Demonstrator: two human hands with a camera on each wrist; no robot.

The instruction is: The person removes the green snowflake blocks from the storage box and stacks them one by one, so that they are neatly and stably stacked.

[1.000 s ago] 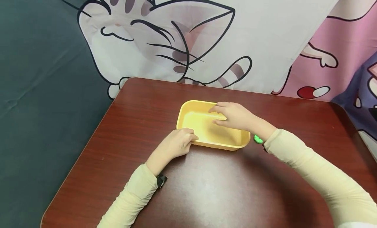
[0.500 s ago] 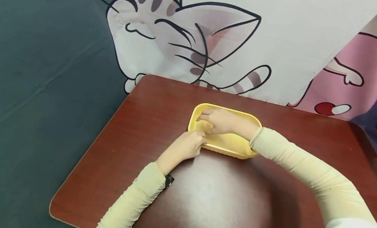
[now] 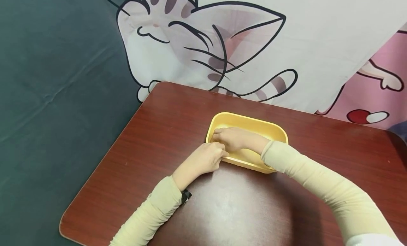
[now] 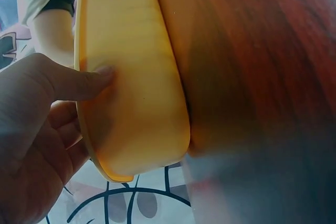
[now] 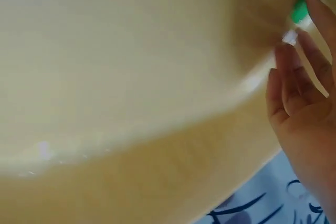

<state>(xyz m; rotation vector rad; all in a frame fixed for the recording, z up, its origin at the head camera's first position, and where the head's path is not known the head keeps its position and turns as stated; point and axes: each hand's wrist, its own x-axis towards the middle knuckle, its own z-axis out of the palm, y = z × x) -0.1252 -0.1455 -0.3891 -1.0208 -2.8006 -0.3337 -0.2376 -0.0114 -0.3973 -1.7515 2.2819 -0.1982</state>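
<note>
A yellow rectangular plastic tub (image 3: 251, 120) stands on the table. My left hand (image 3: 210, 157) grips its near-left rim, with the thumb (image 4: 92, 83) against the outside wall and the other fingers inside in the left wrist view. My right hand (image 3: 233, 137) reaches down into the left end of the tub, partly hidden behind the left hand in the head view. In the right wrist view, a small bright green piece (image 5: 299, 11) lies beside the tip of a digit of the right hand (image 5: 307, 93). The fingers are loosely bent, with a gap between them and the green piece.
The dark red-brown table (image 3: 152, 133) has rounded corners at its far left and front left. A white cloth with a cartoon cat (image 3: 178, 44) hangs behind it, with a dark green cloth (image 3: 57, 115) to the left.
My right hand has moved left and down into the tub's left end. My left hand keeps its grip on the rim. A green piece on the table right of the tub is now out of sight.
</note>
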